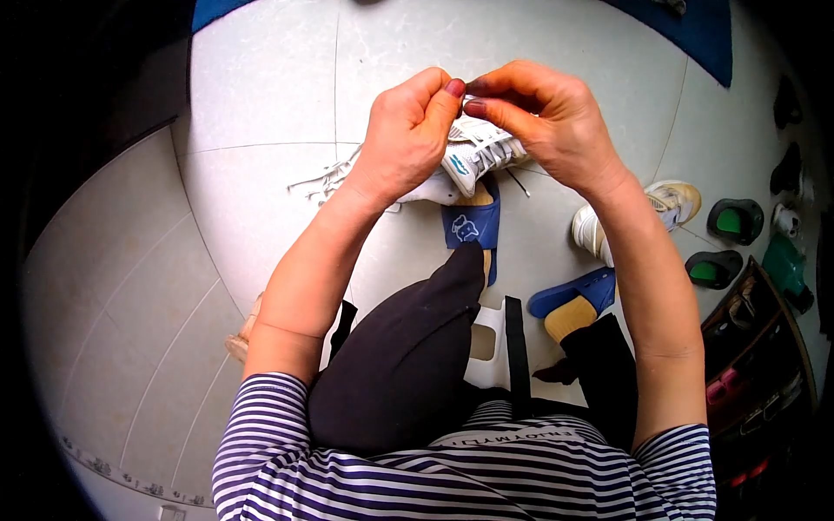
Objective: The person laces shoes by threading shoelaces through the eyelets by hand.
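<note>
Raised in front of me, my left hand [408, 130] is closed, its thumb pressed against the curled fingers. Close beside it, my right hand [556, 122] pinches with thumb and forefinger. The fingertips of both nearly meet; whatever thin thing they hold is too small to make out. Just below them is a white sneaker [473, 156] with grey laces and a teal mark, partly hidden by my hands. Loose white laces [326, 181] trail to its left. A blue slipper [469, 227] with a white cartoon print is on my foot under the sneaker.
Another blue slipper [573, 295] is on my other foot. Pale sneakers [673, 201] lie beyond my right forearm. Dark slippers with green insoles [735, 222] and a shoe rack [756, 347] stand at the right. A blue mat [686, 35] lies at the top right.
</note>
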Action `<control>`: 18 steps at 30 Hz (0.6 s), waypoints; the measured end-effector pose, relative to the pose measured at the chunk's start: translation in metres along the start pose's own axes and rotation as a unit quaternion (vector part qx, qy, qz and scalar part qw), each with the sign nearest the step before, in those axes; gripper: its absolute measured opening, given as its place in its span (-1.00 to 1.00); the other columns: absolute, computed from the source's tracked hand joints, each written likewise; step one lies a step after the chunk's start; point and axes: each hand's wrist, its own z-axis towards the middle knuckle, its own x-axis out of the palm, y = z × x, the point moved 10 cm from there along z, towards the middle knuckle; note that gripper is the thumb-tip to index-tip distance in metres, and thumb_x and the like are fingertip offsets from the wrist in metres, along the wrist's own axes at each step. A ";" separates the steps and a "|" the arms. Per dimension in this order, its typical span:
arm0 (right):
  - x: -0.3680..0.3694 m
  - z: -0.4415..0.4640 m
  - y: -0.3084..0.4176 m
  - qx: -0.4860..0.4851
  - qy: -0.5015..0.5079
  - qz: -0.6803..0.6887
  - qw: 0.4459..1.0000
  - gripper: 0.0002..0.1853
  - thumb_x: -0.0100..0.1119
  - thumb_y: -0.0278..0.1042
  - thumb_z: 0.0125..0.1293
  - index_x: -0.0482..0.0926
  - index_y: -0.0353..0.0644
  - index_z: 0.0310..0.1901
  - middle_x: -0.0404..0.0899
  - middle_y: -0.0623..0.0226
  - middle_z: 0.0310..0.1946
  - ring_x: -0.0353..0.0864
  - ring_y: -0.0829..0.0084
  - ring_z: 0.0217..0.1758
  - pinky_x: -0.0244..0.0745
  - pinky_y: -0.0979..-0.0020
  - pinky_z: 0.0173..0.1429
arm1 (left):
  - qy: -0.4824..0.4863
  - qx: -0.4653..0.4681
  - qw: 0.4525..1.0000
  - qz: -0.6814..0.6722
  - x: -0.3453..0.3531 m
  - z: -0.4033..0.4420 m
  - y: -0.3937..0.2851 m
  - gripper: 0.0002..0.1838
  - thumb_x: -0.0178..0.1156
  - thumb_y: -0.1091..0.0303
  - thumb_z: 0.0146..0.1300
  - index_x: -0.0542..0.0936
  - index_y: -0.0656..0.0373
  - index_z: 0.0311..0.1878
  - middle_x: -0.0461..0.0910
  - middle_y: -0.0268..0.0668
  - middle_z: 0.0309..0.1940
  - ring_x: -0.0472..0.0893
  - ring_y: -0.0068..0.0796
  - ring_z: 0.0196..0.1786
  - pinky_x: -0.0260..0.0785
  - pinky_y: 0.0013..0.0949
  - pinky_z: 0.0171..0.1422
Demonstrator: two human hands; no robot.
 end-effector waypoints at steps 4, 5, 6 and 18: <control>-0.001 -0.005 -0.004 -0.002 -0.005 -0.076 0.997 -0.91 0.22 -0.53 0.16 0.60 -0.35 -0.31 0.62 0.17 -0.42 0.65 0.40 -0.36 0.54 0.46 -0.25 | 0.017 -0.022 0.999 0.019 0.004 -0.002 0.003 -0.78 0.06 0.28 0.39 0.49 0.20 -0.35 0.34 -0.53 -0.62 0.27 -0.76 -0.57 0.10 -0.61 -0.53; -0.001 -0.005 -0.003 -0.002 -0.005 -0.076 0.997 -0.91 0.22 -0.53 0.16 0.60 -0.35 -0.31 0.62 0.17 -0.42 0.65 0.40 -0.36 0.54 0.46 -0.25 | 0.042 -0.061 0.993 -0.093 0.010 -0.003 0.009 -0.77 0.07 0.28 0.39 0.50 0.21 -0.35 0.37 -0.52 -0.62 0.27 -0.76 -0.57 0.11 -0.60 -0.52; -0.002 -0.005 -0.001 -0.007 -0.012 -0.101 0.995 -0.92 0.23 -0.53 0.14 0.60 -0.34 -0.33 0.61 0.16 -0.43 0.64 0.36 -0.38 0.53 0.44 -0.27 | 0.066 -0.098 0.972 -0.203 0.017 -0.004 0.013 -0.76 0.08 0.27 0.38 0.50 0.22 -0.35 0.39 -0.51 -0.62 0.28 -0.76 -0.57 0.13 -0.60 -0.52; -0.003 -0.009 -0.015 0.016 0.007 -0.075 0.997 -0.86 0.30 -0.49 0.10 0.62 -0.34 -0.30 0.64 0.18 -0.42 0.64 0.44 -0.41 0.53 0.48 -0.30 | 0.092 -0.152 0.980 -0.093 0.017 -0.006 0.016 -0.72 0.11 0.24 0.33 0.57 0.26 -0.41 0.49 -0.43 -0.60 0.36 -0.73 -0.54 0.15 -0.60 -0.48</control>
